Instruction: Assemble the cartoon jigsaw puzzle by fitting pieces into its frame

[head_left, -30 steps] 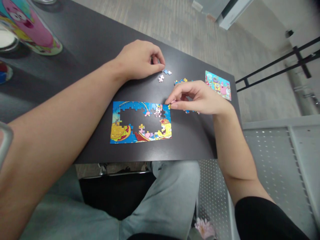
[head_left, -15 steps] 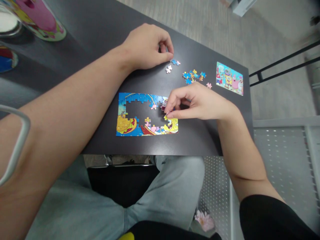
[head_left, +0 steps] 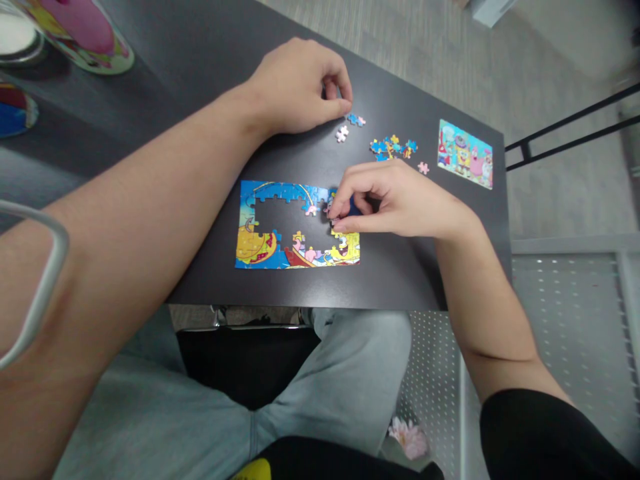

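At the far left edge of the dark table point(head_left: 150, 100) stood a glossy container point(head_left: 80, 37) printed in pink and yellow, only partly in view. My left hand point(head_left: 300, 87) rested on the tabletop beyond the puzzle, fingers curled in loosely with thumb and forefinger pinched together at the tip; I could not tell whether a piece sat between them. Just beside those fingertips lay two loose pieces point(head_left: 349, 127), one pale pink, one blue.

The jigsaw puzzle point(head_left: 295, 227) lay flat near the table's front edge. Its border looked joined all round, and the lower left and lower right corners were filled with yellow and red cartoon shapes. A large ragged hole in the middle showed bare table through it, so I judged the frame done and the centre unfinished.

My right hand point(head_left: 395, 200) hovered over the puzzle's upper right corner, thumb and forefinger closed on a small piece point(head_left: 332, 215) right at the edge of the gap.

Further right sat a small heap of spare pieces point(head_left: 393, 148), mostly blue and yellow, with one pink piece point(head_left: 423, 167) apart from it. Beyond lay a flat reference picture point(head_left: 465, 162), glossy card, bright with cartoon figures. The pieces looked thin, knobbed and matte-edged against the smooth table.
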Action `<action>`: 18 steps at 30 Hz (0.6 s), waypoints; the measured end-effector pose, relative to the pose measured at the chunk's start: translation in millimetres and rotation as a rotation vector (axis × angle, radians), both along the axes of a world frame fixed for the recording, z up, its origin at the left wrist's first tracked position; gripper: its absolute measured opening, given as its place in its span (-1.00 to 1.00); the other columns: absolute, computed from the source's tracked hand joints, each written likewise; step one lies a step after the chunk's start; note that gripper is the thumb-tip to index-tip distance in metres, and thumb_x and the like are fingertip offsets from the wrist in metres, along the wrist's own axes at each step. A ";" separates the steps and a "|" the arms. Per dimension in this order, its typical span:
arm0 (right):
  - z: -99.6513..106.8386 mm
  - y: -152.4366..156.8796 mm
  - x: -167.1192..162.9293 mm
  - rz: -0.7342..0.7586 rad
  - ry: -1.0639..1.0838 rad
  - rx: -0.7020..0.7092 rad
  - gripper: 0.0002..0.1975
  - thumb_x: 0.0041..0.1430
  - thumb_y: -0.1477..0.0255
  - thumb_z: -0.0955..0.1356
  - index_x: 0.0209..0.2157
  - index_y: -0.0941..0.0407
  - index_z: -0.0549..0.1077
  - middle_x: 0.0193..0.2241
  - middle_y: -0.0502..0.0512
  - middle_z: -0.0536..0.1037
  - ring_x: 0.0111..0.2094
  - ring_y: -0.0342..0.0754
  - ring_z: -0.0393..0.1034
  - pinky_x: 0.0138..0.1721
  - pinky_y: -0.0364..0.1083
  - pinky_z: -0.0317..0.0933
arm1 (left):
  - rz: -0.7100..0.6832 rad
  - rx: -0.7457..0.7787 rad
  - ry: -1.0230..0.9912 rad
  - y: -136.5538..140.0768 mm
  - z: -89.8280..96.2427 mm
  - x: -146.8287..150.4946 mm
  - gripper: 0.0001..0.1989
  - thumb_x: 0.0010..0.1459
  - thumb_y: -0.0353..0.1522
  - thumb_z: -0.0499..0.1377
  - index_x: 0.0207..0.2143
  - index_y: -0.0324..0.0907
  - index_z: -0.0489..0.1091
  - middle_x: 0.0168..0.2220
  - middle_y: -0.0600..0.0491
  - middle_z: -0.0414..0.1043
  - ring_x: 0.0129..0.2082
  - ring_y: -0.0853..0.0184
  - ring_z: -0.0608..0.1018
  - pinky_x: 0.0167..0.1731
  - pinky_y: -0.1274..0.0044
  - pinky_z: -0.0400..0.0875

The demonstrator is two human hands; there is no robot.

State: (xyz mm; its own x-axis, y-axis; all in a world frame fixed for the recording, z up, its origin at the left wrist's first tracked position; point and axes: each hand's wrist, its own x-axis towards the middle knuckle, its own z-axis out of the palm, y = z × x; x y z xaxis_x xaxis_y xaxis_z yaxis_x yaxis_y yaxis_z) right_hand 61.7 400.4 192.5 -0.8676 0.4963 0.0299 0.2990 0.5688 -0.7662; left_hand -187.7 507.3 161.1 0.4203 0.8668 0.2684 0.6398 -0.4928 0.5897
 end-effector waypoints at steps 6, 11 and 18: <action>-0.7 4.3 4.1 -0.009 -0.023 0.091 -0.81 0.62 0.22 0.65 -0.06 0.04 0.75 -0.19 0.01 0.69 -0.27 -0.05 0.39 -0.15 0.02 0.25 | -0.021 0.010 0.011 0.4 0.1 0.4 -0.74 0.48 -0.46 0.51 0.14 -0.30 0.90 -0.14 -0.02 0.80 -0.28 0.27 0.57 -0.12 0.39 0.32; -0.6 5.5 3.9 0.011 -0.073 0.060 -0.79 0.60 0.21 0.66 -0.09 0.02 0.74 -0.21 0.01 0.66 -0.25 -0.02 0.38 -0.14 0.03 0.27 | -0.017 0.003 0.021 0.0 1.3 0.4 -0.73 0.48 -0.45 0.51 0.16 -0.29 0.90 -0.14 -0.01 0.79 -0.27 0.25 0.59 -0.09 0.39 0.33; -3.1 5.5 1.8 0.006 -0.059 0.062 -0.78 0.60 0.20 0.66 -0.10 0.03 0.75 -0.22 -0.01 0.66 -0.25 -0.02 0.37 -0.12 0.02 0.26 | -0.012 0.004 0.026 -0.6 1.8 0.4 -0.72 0.49 -0.46 0.49 0.17 -0.30 0.90 -0.12 -0.03 0.82 -0.29 0.25 0.57 -0.12 0.38 0.34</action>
